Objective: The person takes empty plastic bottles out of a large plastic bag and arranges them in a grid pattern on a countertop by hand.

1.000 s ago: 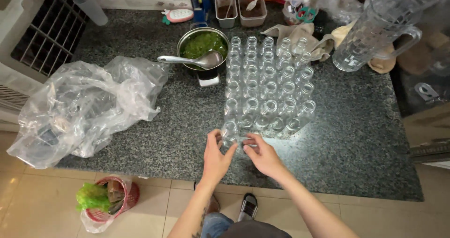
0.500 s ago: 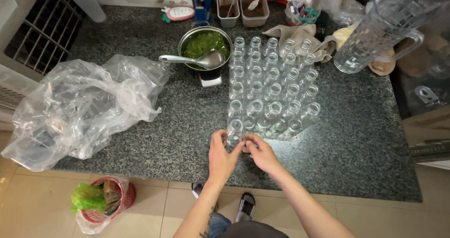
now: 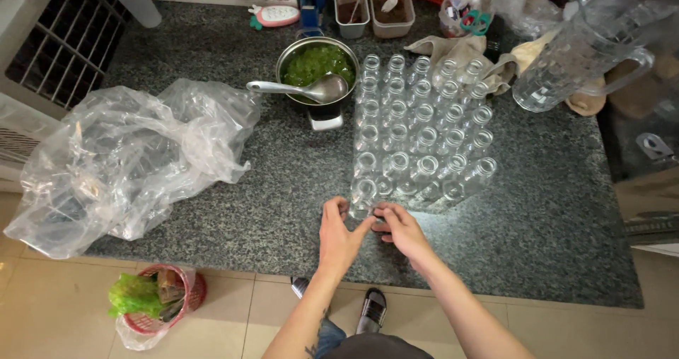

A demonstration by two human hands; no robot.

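Dark speckled stone forms the counter (image 3: 247, 189), where rows of small clear glass bottles (image 3: 424, 118) stand upright in a block. Both hands meet at the nearest bottle (image 3: 362, 202) at the block's front left corner: left hand (image 3: 338, 235) and right hand (image 3: 400, 230) each have their grip pinched against it. A pot of green mixture (image 3: 317, 65) with a ladle (image 3: 300, 89) sits beside the rows; crumpled clear plastic (image 3: 127, 161) lies well left.
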